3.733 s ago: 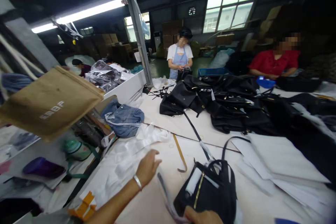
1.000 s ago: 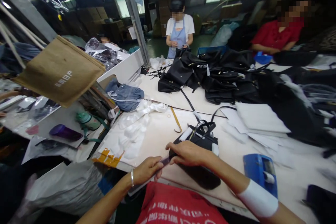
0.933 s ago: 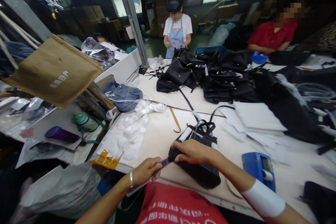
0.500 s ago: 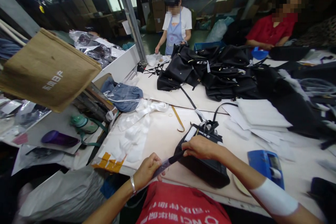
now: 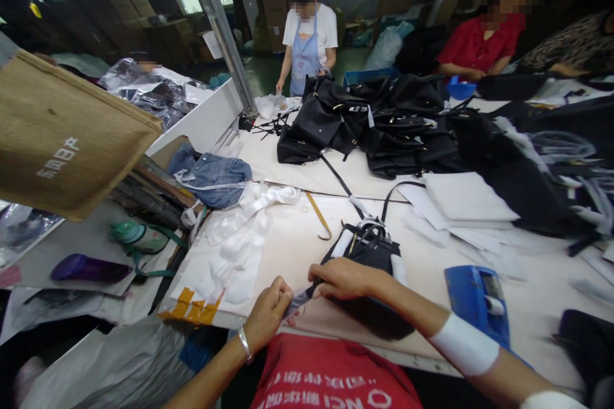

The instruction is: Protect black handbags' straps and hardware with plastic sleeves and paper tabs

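Between my two hands runs a short stretch of black strap (image 5: 303, 297), its left part wrapped in thin clear plastic. My left hand (image 5: 269, 312), with a silver bangle at the wrist, has its fingers closed on the wrapped end. Pinched on the strap a little to the right is my right hand (image 5: 341, 277), palm down in front of a black handbag (image 5: 378, 316). The handbag rests on the table near my body, with white wrapping on its handle bases and zipper area. My right hand and forearm hide part of it.
A blue tape dispenser (image 5: 478, 303) stands to the right. White sheets (image 5: 467, 201) are stacked behind it. Black bags (image 5: 330, 124) are piled across the table. White strips (image 5: 235, 255) and a curved tan strip (image 5: 319, 216) lie left. Two co-workers are across the table.
My right hand has moved along the strap toward my left hand, so less strap shows between them. The whole view has shifted slightly.
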`<state>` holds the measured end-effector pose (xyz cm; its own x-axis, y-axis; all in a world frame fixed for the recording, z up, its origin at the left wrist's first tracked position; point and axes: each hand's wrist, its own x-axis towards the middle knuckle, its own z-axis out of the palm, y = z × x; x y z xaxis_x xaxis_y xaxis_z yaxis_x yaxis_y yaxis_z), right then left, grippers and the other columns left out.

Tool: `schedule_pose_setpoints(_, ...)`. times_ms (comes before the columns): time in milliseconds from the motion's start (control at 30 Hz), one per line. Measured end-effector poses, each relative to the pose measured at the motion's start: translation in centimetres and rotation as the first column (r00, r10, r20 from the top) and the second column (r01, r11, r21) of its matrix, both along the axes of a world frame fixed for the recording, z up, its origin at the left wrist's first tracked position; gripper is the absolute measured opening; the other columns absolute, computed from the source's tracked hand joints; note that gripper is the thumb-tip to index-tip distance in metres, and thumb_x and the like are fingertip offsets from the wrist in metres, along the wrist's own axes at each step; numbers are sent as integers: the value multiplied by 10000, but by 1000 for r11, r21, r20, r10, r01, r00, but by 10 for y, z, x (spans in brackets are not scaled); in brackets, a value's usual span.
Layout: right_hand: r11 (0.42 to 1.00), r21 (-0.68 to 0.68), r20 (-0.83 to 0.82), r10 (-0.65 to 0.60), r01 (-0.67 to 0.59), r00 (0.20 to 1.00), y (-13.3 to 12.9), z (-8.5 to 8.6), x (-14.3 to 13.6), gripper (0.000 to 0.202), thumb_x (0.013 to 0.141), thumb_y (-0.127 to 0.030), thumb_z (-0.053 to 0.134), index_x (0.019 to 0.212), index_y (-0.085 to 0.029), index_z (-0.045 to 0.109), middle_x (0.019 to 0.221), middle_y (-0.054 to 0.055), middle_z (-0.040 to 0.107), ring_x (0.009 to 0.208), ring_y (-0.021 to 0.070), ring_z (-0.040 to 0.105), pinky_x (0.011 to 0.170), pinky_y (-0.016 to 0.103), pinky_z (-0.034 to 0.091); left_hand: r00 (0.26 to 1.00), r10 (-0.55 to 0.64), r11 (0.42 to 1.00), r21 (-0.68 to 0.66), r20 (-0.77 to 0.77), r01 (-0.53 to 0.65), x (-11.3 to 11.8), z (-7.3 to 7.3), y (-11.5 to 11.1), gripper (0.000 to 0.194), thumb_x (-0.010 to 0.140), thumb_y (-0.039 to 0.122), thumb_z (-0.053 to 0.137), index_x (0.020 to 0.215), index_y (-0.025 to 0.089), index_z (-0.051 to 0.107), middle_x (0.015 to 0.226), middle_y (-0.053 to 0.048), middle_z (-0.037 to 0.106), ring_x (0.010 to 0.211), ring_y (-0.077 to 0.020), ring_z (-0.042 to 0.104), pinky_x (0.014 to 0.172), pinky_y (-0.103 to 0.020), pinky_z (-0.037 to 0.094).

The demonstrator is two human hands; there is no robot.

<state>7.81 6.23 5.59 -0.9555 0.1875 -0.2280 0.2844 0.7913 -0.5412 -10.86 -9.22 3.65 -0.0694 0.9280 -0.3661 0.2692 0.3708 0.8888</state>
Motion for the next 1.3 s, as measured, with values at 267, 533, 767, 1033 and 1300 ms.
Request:
schedule_pose_setpoints(267, 998, 1, 6, 64, -64, 998, 23, -6, 10, 248, 878, -348, 464, 981, -196, 630, 808, 53, 672, 735, 175, 603, 602, 236, 349, 994, 24, 1000, 16, -104, -23, 14, 3, 21, 252, 884, 436, 390, 784, 210, 434, 682, -14, 664, 633, -178, 645, 580, -260, 440)
schedule_pose_setpoints(533, 995, -25, -31, -94, 93, 995, 60, -27, 39, 222, 876, -316, 471, 957, -191, 635, 820, 47, 673, 770, 174, 611, 641, 234, 363, 979, 5, 1000, 3, -203, -5, 27, 4, 55, 259, 888, 436, 372, 781, 211, 442, 675, -16, 663, 632, -178, 646, 593, -255, 416)
schedule_pose_setpoints(767, 989, -120, -120, -103, 88, 987, 86, -47, 54, 257, 860, -367, 514, 1051, -223, 608, 878, 37, 680, 806, 178, 620, 651, 231, 377, 920, -117, 993, -29, -375, 114, 45, 0, 104, 251, 900, 424, 346, 788, 223, 446, 630, 5, 637, 579, -174, 622, 571, -256, 380)
schedule_pose_setpoints(1033, 986, -27, -120, -168, 166, 978, 124, -69, 68, 231, 887, -336, 472, 888, -174, 637, 820, 71, 682, 806, 189, 625, 669, 246, 371, 810, -215, 975, -75, -546, 209, 60, -3, 166, 246, 917, 406, 308, 802, 227, 432, 581, 4, 624, 558, -177, 614, 586, -264, 369)
schedule_pose_setpoints(1300, 917, -45, -187, -398, 396, 898, 152, -100, 94, 189, 863, -311, 532, 960, -174, 618, 904, 78, 676, 883, 208, 607, 768, 286, 368, 710, -325, 944, -169, -625, 283, 69, -20, 208, 239, 922, 402, 287, 812, 227, 407, 570, 12, 615, 456, -159, 564, 546, -256, 346)
